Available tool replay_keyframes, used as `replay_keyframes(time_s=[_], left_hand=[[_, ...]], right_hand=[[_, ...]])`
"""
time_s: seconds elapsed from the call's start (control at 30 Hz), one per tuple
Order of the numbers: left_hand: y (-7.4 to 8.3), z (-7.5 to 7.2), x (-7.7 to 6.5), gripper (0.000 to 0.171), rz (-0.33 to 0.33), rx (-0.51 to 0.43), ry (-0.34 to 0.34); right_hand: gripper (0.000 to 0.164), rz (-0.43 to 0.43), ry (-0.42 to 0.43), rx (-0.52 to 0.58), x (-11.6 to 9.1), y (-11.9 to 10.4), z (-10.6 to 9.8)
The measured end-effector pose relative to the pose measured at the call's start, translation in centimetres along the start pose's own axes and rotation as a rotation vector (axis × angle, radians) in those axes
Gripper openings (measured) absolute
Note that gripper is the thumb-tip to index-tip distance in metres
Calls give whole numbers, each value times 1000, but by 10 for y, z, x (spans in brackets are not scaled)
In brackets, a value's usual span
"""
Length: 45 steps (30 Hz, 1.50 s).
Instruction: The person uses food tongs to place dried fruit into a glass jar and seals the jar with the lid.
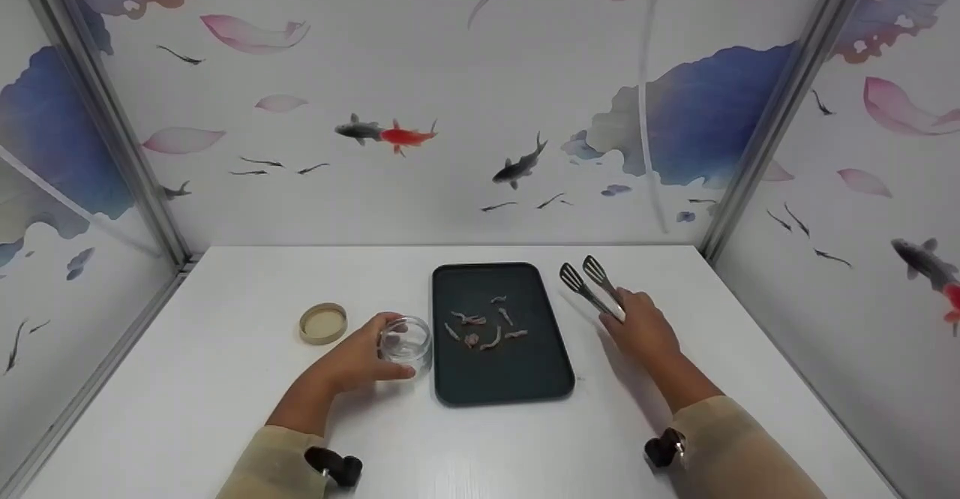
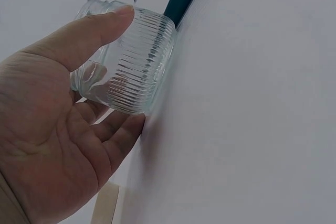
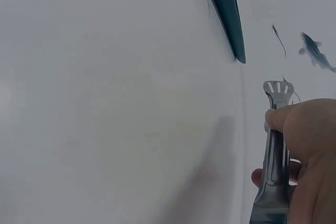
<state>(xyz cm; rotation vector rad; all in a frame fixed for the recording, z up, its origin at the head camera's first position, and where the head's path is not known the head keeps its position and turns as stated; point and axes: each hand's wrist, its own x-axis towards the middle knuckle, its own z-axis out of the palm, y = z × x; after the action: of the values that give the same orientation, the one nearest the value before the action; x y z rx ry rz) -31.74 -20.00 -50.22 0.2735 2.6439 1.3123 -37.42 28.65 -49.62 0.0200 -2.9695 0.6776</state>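
My left hand (image 1: 362, 356) grips a clear glass jar (image 1: 407, 341) by its sides, thumb on the near side and fingers round the far side. The jar has no lid on, and its ribbed wall (image 2: 142, 61) shows in the left wrist view. It stands close against the left edge of a dark green tray (image 1: 502, 379). In my right hand (image 1: 641, 326) is a pair of metal tongs (image 1: 600, 289) with slotted heads, pointing away from me, the heads apart with nothing between them. Several small brownish, shrivelled strips (image 1: 491, 338) lie scattered on the tray.
A round tan lid (image 1: 322, 324) lies on the white table (image 1: 495, 454) to the left, beyond my left wrist. Printed wall panels (image 1: 465, 206) with fish and petals enclose the table at the back and both sides, joined by metal posts (image 1: 780, 116).
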Motion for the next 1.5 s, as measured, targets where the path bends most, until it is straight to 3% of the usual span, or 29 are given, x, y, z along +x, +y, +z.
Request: replay_keyframes(time_s=[0.33, 0.53, 1.1, 1.5], left_hand=[[-1, 0, 2, 103, 13, 22, 3], [-2, 0, 3, 103, 6, 25, 1], [2, 0, 0, 104, -16, 10, -8], [-1, 0, 1, 102, 1, 14, 1]], right_hand=[[67, -145, -75, 11, -23, -24, -4], [68, -179, -98, 8, -36, -33, -1], [62, -217, -126, -29, -57, -41, 12], [50, -156, -146, 0, -63, -49, 15]])
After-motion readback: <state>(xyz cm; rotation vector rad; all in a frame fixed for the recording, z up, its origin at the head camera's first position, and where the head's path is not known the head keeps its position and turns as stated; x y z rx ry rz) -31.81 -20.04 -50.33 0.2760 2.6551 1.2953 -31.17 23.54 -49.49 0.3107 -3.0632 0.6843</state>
